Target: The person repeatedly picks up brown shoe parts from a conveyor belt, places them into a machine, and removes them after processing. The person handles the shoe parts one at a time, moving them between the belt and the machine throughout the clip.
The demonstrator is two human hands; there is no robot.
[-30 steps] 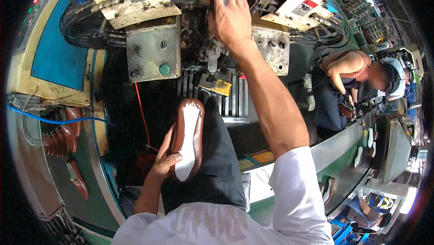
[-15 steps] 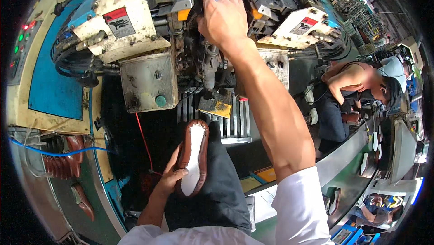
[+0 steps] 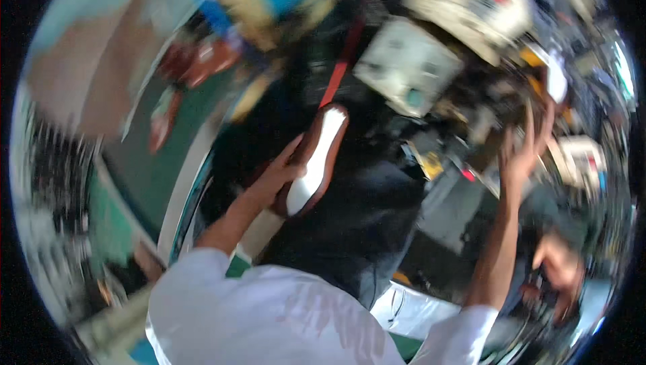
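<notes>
A brown leather shoe upper (image 3: 326,151) with a white sole face turned up is gripped along its side by my left hand (image 3: 281,170), above my dark trousers. My thumb rests on the white face; the other fingers are hidden beneath the upper. At the machine on the right, a second shoe (image 3: 556,81) shows its white underside. My right hand (image 3: 519,156) is just below that shoe, fingers stretched and spread, holding nothing. Motion blur smears the machine parts around it.
The machine has a cream side panel (image 3: 464,12) and a grey metal box (image 3: 405,65). On the left, brown shoes (image 3: 202,62) lie at a green conveyor belt (image 3: 145,89). Another person (image 3: 562,264) sits at the lower right.
My view has swung left, shifting the machine to the right of the picture. My right hand has come off the shoe at the machine. My left hand keeps hold of its shoe upper.
</notes>
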